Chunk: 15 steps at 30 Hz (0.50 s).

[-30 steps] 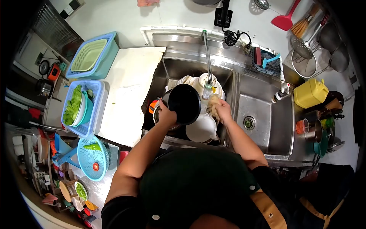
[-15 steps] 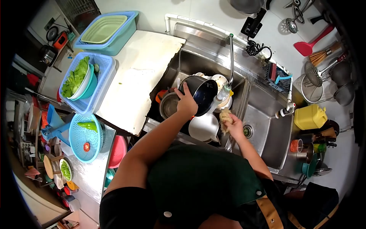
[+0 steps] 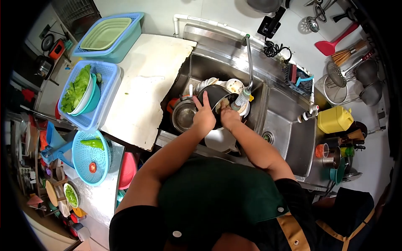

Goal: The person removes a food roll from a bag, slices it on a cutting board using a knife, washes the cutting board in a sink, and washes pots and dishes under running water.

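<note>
Over the left sink basin, my left hand (image 3: 204, 114) holds a dark pot (image 3: 212, 94) from its left side, tilted with its mouth to the right. At the pot's mouth is my right hand (image 3: 230, 117), closed on a tan scrubbing cloth (image 3: 222, 104) that reaches inside. The faucet nozzle (image 3: 241, 99) hangs right beside the pot's rim. Below and around the pot lie a metal pot (image 3: 184, 116), a white pan (image 3: 220, 140) and stacked white bowls (image 3: 234, 86).
The right basin (image 3: 289, 129) has a drain. A whitish board (image 3: 144, 83) covers the counter on the left, beside a blue basket (image 3: 100, 102) of greens. A blue colander (image 3: 90, 163) stands at lower left. A yellow jug (image 3: 335, 120) sits on the right.
My right hand has moved from beside the pot, with the cloth, to the pot's mouth. My left hand has kept its hold while the pot tilted toward the right.
</note>
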### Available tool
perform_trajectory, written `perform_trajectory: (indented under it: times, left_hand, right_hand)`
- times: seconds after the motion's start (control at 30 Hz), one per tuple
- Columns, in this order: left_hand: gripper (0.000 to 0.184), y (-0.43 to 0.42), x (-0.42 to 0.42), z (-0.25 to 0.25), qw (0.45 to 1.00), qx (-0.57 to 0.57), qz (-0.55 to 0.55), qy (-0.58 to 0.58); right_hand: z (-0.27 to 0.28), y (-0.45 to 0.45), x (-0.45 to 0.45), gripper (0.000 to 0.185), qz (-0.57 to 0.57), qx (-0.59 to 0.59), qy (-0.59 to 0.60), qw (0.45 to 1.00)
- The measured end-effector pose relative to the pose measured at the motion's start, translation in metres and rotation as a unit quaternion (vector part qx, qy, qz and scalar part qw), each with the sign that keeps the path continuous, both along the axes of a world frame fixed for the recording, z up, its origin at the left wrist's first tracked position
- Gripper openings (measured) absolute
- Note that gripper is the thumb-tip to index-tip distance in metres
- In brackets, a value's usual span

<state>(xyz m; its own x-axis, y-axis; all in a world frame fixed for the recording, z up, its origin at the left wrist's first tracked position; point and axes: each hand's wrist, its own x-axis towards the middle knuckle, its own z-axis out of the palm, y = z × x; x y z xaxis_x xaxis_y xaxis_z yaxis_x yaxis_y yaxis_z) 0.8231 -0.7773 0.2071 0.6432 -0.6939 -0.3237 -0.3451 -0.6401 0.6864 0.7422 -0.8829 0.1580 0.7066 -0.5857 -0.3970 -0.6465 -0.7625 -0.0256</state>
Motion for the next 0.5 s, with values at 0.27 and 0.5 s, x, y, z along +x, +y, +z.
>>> perform_trajectory:
  times: [0.27, 0.5]
  left_hand:
    - [0.09, 0.007, 0.008, -0.007, 0.996, -0.086, -0.008, -0.016]
    - [0.086, 0.014, 0.025, -0.006, 0.987, -0.133, 0.032, -0.089]
  right_hand:
    - [-0.009, 0.015, -0.015, 0.034, -0.22, 0.594, -0.306, 0.711]
    - [-0.009, -0.022, -0.095, 0.039, -0.226, 0.37, -0.211, 0.876]
